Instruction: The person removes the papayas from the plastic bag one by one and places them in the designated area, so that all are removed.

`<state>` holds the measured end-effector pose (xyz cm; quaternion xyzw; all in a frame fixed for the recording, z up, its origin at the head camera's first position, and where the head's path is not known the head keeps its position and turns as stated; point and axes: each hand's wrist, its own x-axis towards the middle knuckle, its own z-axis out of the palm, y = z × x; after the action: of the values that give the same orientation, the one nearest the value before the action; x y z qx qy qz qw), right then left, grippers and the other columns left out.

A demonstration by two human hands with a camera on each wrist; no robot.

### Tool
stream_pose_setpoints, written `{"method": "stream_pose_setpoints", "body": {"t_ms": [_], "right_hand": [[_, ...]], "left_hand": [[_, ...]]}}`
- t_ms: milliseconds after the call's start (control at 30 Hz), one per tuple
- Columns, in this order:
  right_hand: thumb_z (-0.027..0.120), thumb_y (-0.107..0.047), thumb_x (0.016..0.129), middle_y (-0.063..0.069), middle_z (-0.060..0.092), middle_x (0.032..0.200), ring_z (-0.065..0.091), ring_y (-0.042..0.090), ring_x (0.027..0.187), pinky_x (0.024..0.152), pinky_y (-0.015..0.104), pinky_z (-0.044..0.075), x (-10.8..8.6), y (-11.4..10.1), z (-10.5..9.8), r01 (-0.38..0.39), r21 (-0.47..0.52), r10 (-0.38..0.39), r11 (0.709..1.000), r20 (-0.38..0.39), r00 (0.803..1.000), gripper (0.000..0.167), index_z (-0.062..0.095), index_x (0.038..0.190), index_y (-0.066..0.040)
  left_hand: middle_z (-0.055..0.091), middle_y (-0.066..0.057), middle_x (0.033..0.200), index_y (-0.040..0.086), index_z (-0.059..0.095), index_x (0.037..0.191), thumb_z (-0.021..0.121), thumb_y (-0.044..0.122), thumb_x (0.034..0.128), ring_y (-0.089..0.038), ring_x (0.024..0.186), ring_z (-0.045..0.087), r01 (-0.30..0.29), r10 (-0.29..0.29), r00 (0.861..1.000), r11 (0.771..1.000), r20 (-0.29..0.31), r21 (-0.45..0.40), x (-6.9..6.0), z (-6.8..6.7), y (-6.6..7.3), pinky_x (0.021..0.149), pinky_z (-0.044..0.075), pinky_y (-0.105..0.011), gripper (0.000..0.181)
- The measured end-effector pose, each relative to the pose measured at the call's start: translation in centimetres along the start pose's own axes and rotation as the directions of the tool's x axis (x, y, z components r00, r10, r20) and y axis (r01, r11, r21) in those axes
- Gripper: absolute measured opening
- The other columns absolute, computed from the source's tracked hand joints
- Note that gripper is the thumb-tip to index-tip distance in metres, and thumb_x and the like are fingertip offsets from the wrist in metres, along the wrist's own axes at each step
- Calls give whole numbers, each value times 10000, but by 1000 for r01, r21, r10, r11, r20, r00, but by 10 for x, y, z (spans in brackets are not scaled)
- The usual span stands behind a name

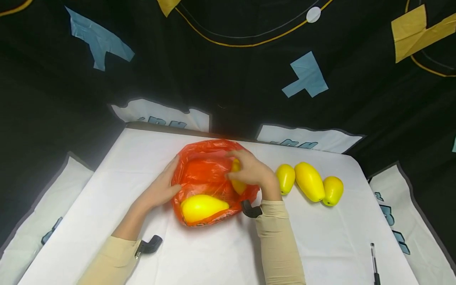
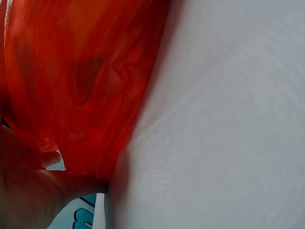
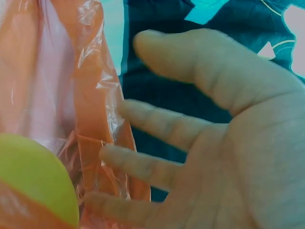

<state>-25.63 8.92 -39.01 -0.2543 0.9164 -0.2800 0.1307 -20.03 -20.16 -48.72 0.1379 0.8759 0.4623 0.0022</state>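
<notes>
A red plastic bag (image 1: 210, 158) stands with its mouth open on the white table. Inside lie a large yellow mango (image 1: 204, 208) near the front and another yellow fruit (image 1: 239, 186) at the right, partly covered by my right hand (image 1: 251, 168). That hand reaches over the bag's right rim; in the right wrist view its fingers (image 3: 162, 124) are spread beside the orange-looking plastic, with nothing in the palm. Along the bag's left side my left hand (image 1: 162, 188) rests, fingers fairly straight and thumb near the rim. The left wrist view has its thumb (image 2: 81, 185) against the red plastic.
To the right of the bag sit a small yellow fruit (image 1: 285, 179), a larger yellow mango (image 1: 309, 181) and a second small fruit (image 1: 333, 190), close together. A pen (image 1: 375, 263) lies by the table's right front edge. Dark cloth (image 1: 228, 87) hangs behind the table (image 1: 327, 245).
</notes>
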Motion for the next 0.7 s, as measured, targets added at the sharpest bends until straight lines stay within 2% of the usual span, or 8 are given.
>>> {"method": "stream_pose_setpoints", "body": {"t_ms": [133, 233, 467, 700], "right_hand": [[778, -312, 762, 6, 509, 1375, 465, 202, 1164, 957, 502, 477, 0, 0, 4, -104, -45, 107, 994, 59, 993, 711, 508, 1411, -204], [788, -337, 752, -2, 505, 1385, 462, 199, 1170, 961, 523, 469, 1, 2, 9, -132, -84, 139, 988, 84, 987, 731, 504, 1417, -231], [809, -289, 715, -31, 479, 1386, 442, 189, 1173, 971, 508, 460, 10, 7, 19, -88, -83, 95, 993, 86, 992, 685, 549, 1348, -264], [827, -258, 699, -54, 511, 1330, 445, 178, 1139, 961, 475, 476, 18, 11, 28, -82, -51, 85, 995, 68, 994, 702, 553, 1345, -221]], "left_hand": [[79, -13, 1630, 190, 19, 1582, 626, 24, 780, -251, 1473, 122, 1, -1, 1000, 1000, 5, -4, 0, 0, 0, 1149, 181, -557, 1019], [73, -11, 1630, 193, 17, 1582, 626, 13, 775, -244, 1474, 115, -11, 11, 1000, 1000, 3, -8, 1, 1, -1, 1154, 170, -550, 1026], [85, -12, 1629, 198, 27, 1583, 632, 21, 776, -252, 1472, 126, -23, 23, 1000, 1000, -4, -4, 1, 0, 0, 1145, 189, -562, 1024], [75, 32, 1628, 241, 19, 1582, 650, 15, 777, -224, 1472, 127, -3, 3, 1000, 1000, -4, -21, 1, 1, 0, 1143, 206, -547, 1047]]}}
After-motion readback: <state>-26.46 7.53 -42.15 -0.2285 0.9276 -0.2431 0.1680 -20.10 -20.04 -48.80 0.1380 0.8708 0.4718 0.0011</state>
